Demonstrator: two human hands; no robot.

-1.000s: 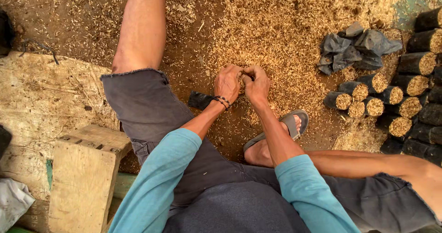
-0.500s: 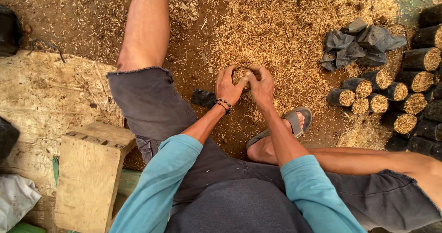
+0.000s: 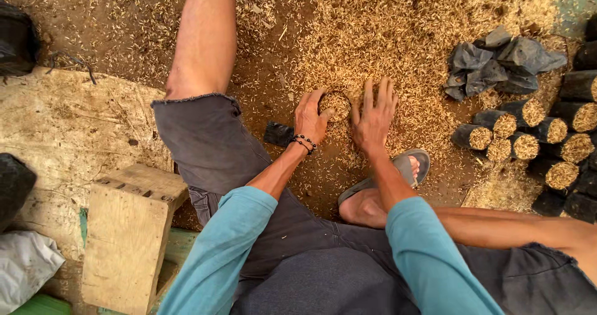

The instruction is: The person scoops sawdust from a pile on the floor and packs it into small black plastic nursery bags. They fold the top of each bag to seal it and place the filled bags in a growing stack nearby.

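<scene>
Our left hand (image 3: pixel 313 117) kept gripping the small husk-filled bag (image 3: pixel 336 103), while our right hand (image 3: pixel 373 117) had let go, now open flat just right of it.

Teal sleeves (image 3: pixel 230 240), grey shorts (image 3: pixel 205 141), black bags (image 3: pixel 497 60) w/ tan husk (image 3: pixel 385 29).

We've got one head cam only, looking steeply down from close over our lap at the husk-strewn ground (image 3: pixel 385 29); nothing overlaps.

Small black bag (image 3: pixel 336 103), upright, husk-filled, open-topped, amid loose husks on ground.
</scene>
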